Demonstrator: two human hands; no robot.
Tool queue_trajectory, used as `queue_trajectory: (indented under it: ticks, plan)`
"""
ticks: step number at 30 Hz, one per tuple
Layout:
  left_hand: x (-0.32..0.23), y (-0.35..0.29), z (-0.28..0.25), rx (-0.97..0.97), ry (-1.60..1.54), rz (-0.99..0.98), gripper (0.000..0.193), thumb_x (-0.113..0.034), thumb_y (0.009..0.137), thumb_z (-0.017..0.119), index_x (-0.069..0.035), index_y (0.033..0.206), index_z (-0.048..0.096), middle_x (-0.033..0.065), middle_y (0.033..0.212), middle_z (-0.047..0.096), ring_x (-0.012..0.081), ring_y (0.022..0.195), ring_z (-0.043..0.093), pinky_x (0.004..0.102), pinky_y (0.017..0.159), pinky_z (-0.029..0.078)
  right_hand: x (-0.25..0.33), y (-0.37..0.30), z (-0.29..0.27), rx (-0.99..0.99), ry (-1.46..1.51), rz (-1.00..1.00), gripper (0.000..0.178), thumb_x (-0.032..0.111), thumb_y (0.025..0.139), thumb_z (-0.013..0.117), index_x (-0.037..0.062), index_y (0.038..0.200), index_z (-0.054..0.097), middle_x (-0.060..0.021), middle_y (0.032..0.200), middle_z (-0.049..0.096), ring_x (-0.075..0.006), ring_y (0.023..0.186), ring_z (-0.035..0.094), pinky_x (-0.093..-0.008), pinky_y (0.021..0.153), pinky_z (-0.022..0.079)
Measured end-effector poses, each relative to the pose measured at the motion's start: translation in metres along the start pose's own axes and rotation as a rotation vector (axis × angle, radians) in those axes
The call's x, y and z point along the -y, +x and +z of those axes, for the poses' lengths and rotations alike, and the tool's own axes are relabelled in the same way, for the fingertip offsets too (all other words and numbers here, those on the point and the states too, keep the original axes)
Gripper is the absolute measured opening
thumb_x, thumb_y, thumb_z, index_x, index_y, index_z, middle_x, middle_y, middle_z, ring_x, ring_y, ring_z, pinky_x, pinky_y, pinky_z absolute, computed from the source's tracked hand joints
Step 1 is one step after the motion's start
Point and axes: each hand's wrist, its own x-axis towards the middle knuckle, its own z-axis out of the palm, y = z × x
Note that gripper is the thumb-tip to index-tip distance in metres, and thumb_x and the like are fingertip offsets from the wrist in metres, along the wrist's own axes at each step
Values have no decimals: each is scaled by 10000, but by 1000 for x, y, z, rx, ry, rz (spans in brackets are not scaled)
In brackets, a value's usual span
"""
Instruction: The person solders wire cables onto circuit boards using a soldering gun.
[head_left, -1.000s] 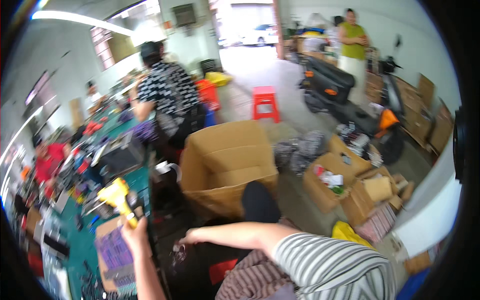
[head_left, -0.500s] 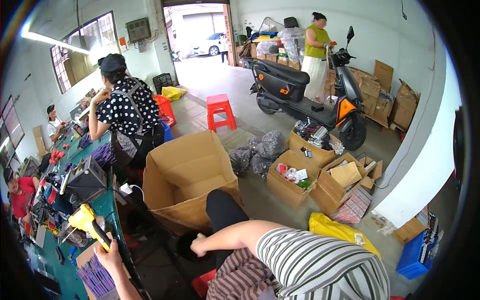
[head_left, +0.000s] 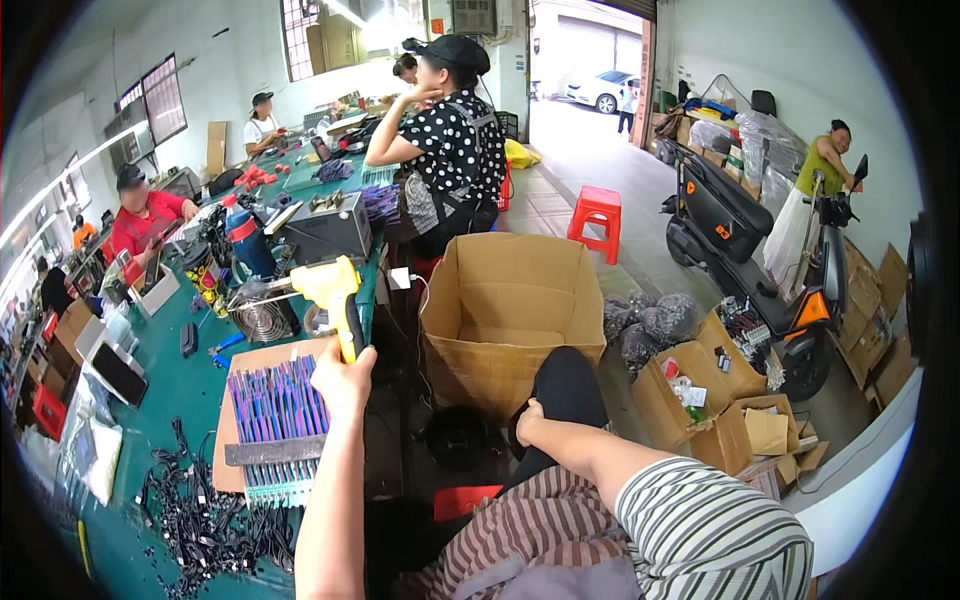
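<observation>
My left hand (head_left: 343,378) grips the black handle of a yellow-and-black soldering gun (head_left: 328,288), its thin metal tip pointing left over the bench. Below it, a row of thin purple-blue strips (head_left: 275,402) stands on a cardboard sheet (head_left: 226,440), with a grey metal bar (head_left: 275,450) across their near end. A metal coil-shaped stand (head_left: 265,318) is just left of the gun. My right hand (head_left: 530,418) rests low against my dark-trousered knee (head_left: 572,385); its fingers are mostly hidden.
Black cables (head_left: 210,515) lie heaped on the green bench (head_left: 165,375). A large open carton (head_left: 510,355) stands beyond my knee. Co-workers sit along the bench; one in polka dots (head_left: 455,165) is nearest. A red stool (head_left: 597,222), smaller boxes (head_left: 690,385) and a scooter (head_left: 745,225) are right.
The view has swung left, bringing more of the bench into sight. My left hand still grips the soldering gun, now over the purple strips. My right hand now lies against my knee.
</observation>
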Motion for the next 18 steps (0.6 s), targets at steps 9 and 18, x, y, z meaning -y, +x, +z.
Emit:
queue_trajectory:
  ticks: [9, 18]
  plan:
    - [-13, 9, 1, 52, 135, -7, 375, -302, 631, 701, -66, 921, 670, 133, 820, 668, 279, 781, 649, 373, 762, 484, -6, -19, 5, -116, -21, 45, 441, 320, 872, 429, 126, 1244, 563, -27, 1325, 507, -182, 1265, 424, -392, 1092, 167]
    - [-12, 7, 3, 18, 69, 32, 316, -266, 611, 683, -48, 840, 672, 127, 747, 670, 292, 739, 640, 387, 789, 431, -8, -22, -3, -141, -59, 89, 466, 373, 856, 501, 137, 1255, 552, -29, 1337, 495, -176, 1283, 406, -406, 1101, 134]
